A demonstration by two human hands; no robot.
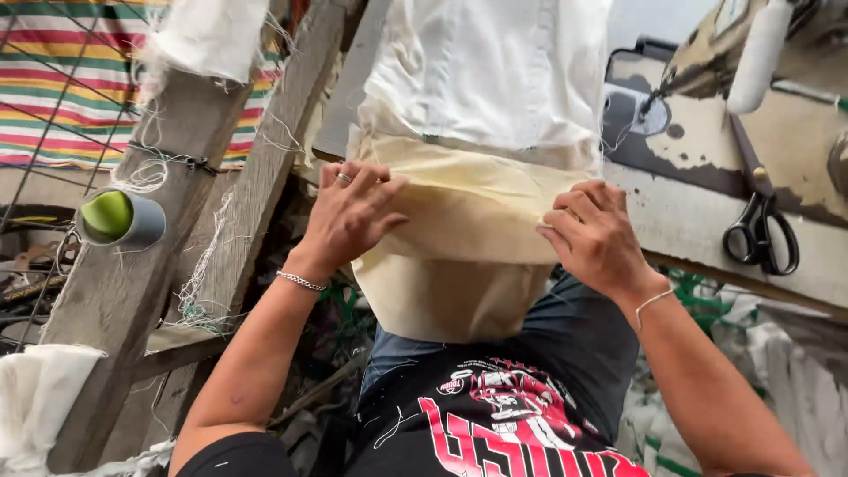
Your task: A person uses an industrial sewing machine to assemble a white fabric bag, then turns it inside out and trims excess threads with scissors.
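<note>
Right now both hands are working a cream fabric piece (pixel 459 238) that is hanging off the desk (pixel 707 238) edge over the person's lap. L hand (pixel 349 216) is lying flat w/ fingers spread, pressing the cloth's left side, not clenched; a ring and a chain bracelet are showing on it. R hand (pixel 596 238) is pinching the cloth's right edge betw. thumb and curled fingers. White fabric (pixel 495 71) is lying above the cream piece, overlapping its top. Black scissors (pixel 761 234) are resting on the desk, well right of the R hand. Sewing machine (pixel 742 53) is sitting at top right. Green thread cone (pixel 119 218) is sticking out by the wooden beam (pixel 168 221) at left.
</note>
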